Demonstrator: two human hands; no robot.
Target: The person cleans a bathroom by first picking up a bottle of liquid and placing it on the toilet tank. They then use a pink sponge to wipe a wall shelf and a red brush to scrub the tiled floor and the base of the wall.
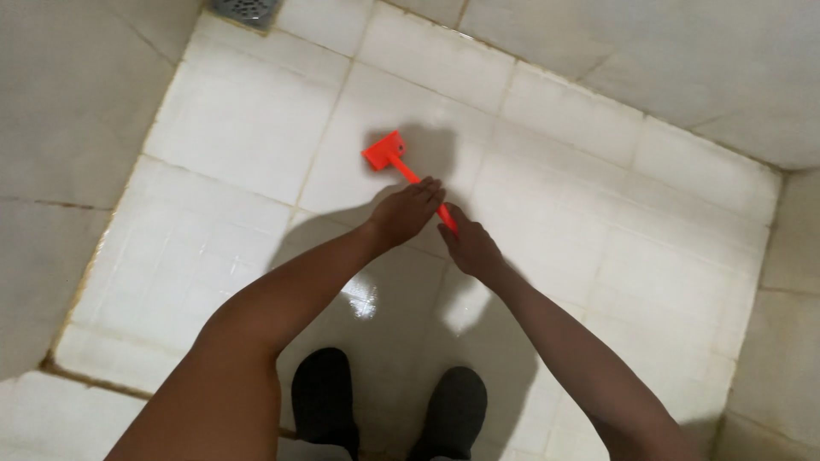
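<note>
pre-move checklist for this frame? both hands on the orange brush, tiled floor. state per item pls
1. Left hand on the handle of the orange brush: ok, fingers wrapped over it.
2. Right hand on the handle's lower end: ok, closed around it.
3. Brush head on the white tiled floor: cannot tell, it sits at floor level but contact is not visible.
4. Floor dry: not ok, wet glare near the feet.
5. Footing: ok, both dark shoes flat on the tiles.
6. Drain grate: ok, uncovered, apart from the brush.
</note>
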